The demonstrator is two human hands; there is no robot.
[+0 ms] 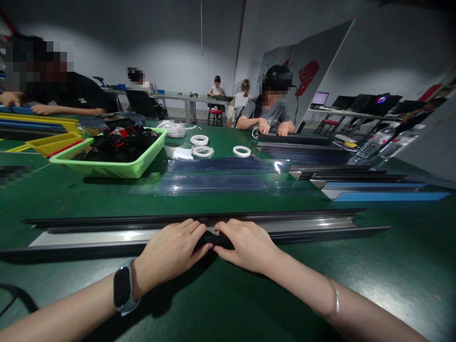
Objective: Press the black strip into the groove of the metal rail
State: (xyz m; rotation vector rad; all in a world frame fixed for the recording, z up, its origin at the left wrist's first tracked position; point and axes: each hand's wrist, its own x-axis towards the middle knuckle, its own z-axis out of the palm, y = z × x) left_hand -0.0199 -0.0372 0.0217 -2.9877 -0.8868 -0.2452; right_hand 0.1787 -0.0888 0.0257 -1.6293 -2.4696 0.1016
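Tabletop [107, 202] gleams green below gray wall [171, 61], left grip [205, 240] and right grip [220, 237] clasping channel [135, 235].

Behind the long channel [131, 235] on the table [89, 199] lie a basket [107, 170] left, profiles [377, 196] right.

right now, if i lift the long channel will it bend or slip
The long channel is probably stiff: its raised black edges run nearly straight. It may tip if lifted unevenly, as it stretches well past the left hand and right hand. Its shiny inner face looks smooth, perhaps slippery.
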